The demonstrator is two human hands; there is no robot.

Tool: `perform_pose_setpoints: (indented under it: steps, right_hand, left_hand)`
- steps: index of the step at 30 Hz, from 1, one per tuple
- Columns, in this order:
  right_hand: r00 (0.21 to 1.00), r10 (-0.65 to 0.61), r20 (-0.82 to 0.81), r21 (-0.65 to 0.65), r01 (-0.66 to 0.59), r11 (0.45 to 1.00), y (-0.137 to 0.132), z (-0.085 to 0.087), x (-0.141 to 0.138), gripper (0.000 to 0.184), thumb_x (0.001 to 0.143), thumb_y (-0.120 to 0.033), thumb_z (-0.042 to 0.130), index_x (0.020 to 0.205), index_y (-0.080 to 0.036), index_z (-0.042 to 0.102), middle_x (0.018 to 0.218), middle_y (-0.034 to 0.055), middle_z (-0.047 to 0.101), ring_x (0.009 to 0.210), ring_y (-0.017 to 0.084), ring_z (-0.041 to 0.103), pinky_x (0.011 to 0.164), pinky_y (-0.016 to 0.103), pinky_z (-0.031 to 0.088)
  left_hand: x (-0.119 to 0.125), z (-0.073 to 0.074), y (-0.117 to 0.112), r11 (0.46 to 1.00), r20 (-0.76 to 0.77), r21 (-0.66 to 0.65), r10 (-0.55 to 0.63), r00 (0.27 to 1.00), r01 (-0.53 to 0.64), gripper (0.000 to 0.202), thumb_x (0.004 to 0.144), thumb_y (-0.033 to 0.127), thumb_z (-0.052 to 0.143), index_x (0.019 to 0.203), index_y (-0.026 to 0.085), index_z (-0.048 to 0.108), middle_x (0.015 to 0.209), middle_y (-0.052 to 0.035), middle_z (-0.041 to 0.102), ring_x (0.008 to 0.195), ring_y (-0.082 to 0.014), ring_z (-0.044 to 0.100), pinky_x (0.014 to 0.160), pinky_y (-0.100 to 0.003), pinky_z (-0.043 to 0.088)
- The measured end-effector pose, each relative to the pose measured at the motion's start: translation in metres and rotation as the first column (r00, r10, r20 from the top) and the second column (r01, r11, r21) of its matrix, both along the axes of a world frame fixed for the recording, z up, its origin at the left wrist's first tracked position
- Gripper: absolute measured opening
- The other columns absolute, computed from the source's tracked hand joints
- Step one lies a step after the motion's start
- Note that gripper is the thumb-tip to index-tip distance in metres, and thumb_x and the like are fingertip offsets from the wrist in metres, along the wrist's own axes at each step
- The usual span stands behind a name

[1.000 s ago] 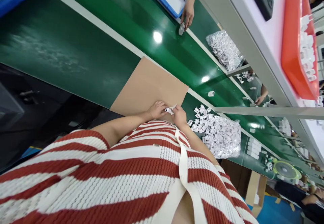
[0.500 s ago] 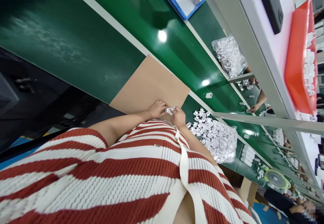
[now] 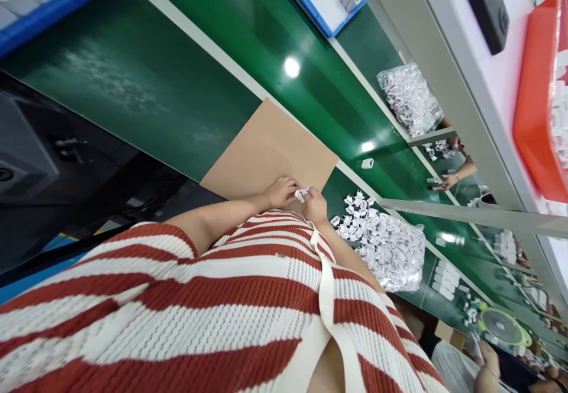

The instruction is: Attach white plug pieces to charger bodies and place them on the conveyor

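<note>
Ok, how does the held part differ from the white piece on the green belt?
The held part sits between the left hand and the right hand; the belt piece lies untouched. The held part is partly covered; the belt piece shows unobstructed. Both look white.

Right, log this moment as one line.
left hand: at small white part; right hand: gripping same part; cardboard sheet: on green bench; bagged white parts: right of cardboard

Cardboard point(image 3: 261, 144) free beyond hands point(image 3: 280, 192); heap of white parts point(image 3: 386, 245) blocks right.
</note>
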State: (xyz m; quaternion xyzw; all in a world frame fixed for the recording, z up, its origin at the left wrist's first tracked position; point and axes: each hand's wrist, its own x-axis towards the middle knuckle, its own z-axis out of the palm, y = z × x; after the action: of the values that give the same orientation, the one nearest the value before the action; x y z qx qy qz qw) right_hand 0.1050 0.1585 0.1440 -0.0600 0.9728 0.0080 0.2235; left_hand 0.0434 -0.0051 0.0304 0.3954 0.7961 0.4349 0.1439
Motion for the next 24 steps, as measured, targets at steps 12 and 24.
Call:
perform_pose_setpoints:
  steps: [12,24]
  right_hand:
    - [0.994,0.017,0.111,0.080,-0.026,0.996,-0.012,0.010,-0.006,0.031,0.102,-0.016,0.044,0.118,-0.018,0.071,0.124,0.0160,0.064,0.112,0.025,0.062,0.087,0.031,0.052]
    - [0.983,0.040,0.178,0.023,-0.045,0.999,-0.019,0.010,-0.019,0.034,0.103,-0.016,0.039,0.126,-0.016,0.064,0.127,0.0184,0.062,0.106,0.026,0.065,0.082,0.034,0.056]
  left_hand:
    - [0.000,-0.002,0.000,1.000,-0.002,-0.024,-0.006,1.000,0.006,0.030,0.093,0.037,0.061,0.113,0.018,0.075,0.124,-0.0140,0.067,0.123,-0.0322,0.054,0.109,-0.051,0.041]
    - [0.003,-0.004,-0.002,1.000,0.010,-0.004,0.002,1.000,-0.002,0.031,0.092,0.035,0.059,0.114,0.020,0.076,0.126,-0.0128,0.067,0.125,-0.0321,0.053,0.112,-0.053,0.040]
